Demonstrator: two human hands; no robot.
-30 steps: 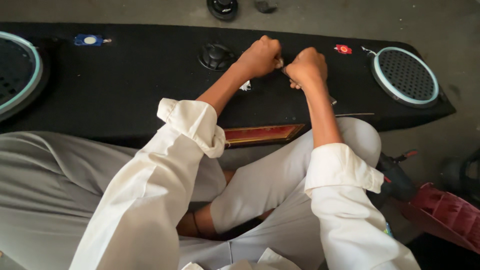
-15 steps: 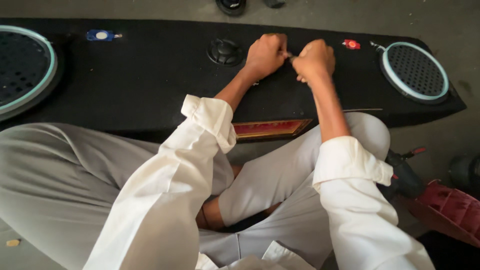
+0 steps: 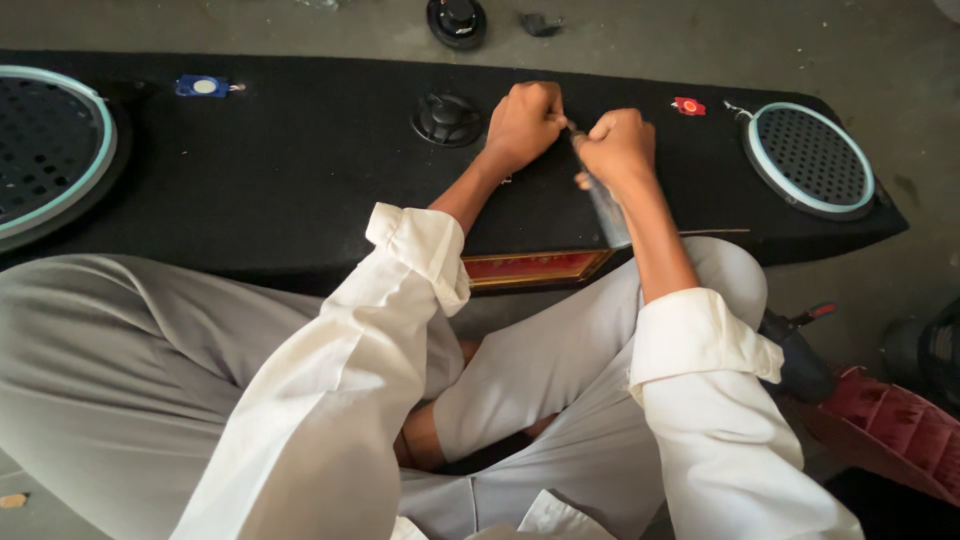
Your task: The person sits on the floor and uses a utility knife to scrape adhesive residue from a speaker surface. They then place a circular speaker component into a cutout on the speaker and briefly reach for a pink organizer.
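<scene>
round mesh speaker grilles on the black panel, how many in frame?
2. One large mesh grille at the panel's left end, cut off by the frame edge; one smaller mesh grille at the right end. Hands and arms may hide more.

place: audio repair workshop; floor: bare concrete [image 3: 700, 40]; evidence: carpeted speaker board [image 3: 300, 170]; round speaker grilles [image 3: 810, 158]; loose parts [image 3: 457, 20]

Both hands [image 3: 570, 135] fisted (knuckles up), close.
</scene>
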